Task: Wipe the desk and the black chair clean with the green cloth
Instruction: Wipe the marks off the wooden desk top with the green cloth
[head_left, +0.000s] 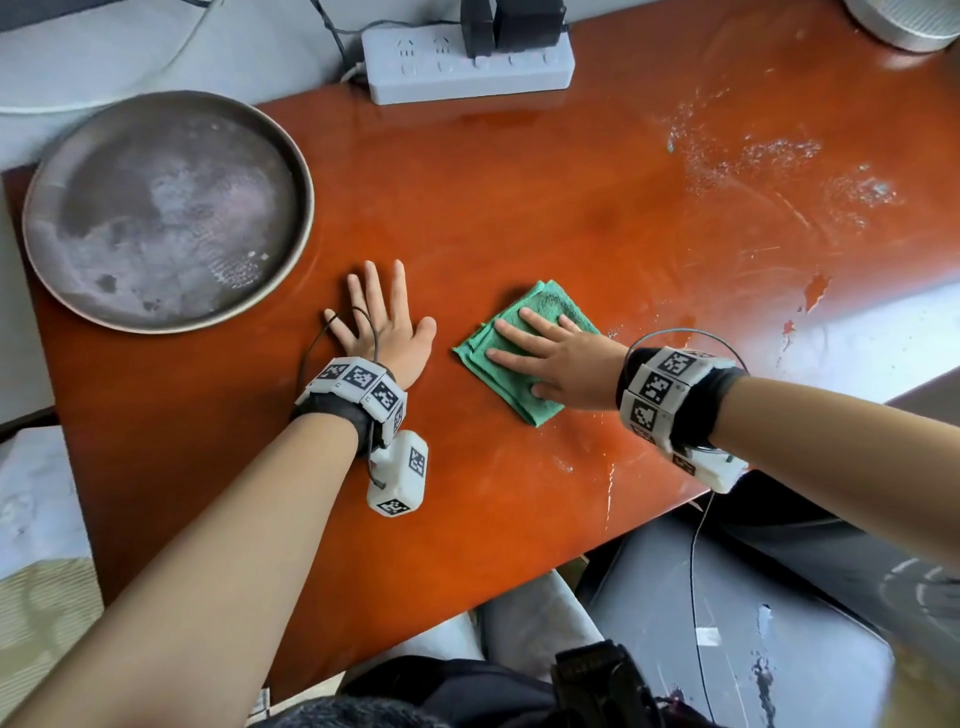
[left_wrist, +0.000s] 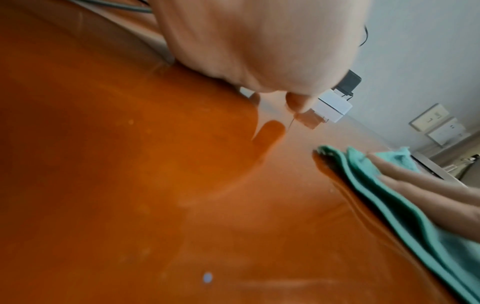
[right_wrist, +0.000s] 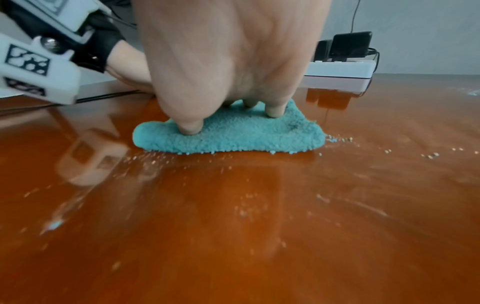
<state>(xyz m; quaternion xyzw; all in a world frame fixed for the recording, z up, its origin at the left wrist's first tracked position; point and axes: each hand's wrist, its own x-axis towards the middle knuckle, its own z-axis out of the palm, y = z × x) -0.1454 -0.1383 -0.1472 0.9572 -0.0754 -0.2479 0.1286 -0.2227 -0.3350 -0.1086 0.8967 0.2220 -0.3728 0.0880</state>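
Note:
The folded green cloth (head_left: 519, 343) (left_wrist: 389, 195) (right_wrist: 233, 133) lies flat on the glossy orange-brown desk (head_left: 519, 197). My right hand (head_left: 550, 353) (right_wrist: 228, 61) presses down on it with straight, spread fingers. To its left, my left hand (head_left: 384, 317) (left_wrist: 259, 41) rests flat on the bare desk with fingers spread, apart from the cloth. White crumbs and smears (head_left: 779, 166) cover the desk at the far right, and small specks (right_wrist: 337, 142) lie around the cloth. The black chair seat (head_left: 753, 623) shows below the desk's near edge at the lower right.
A round metal tray (head_left: 166, 208) sits at the desk's far left. A white power strip (head_left: 467, 67) with black plugs lies along the back edge. A round grey object (head_left: 909, 21) stands at the back right corner. Chipped spots (head_left: 815, 291) mark the desk's right edge.

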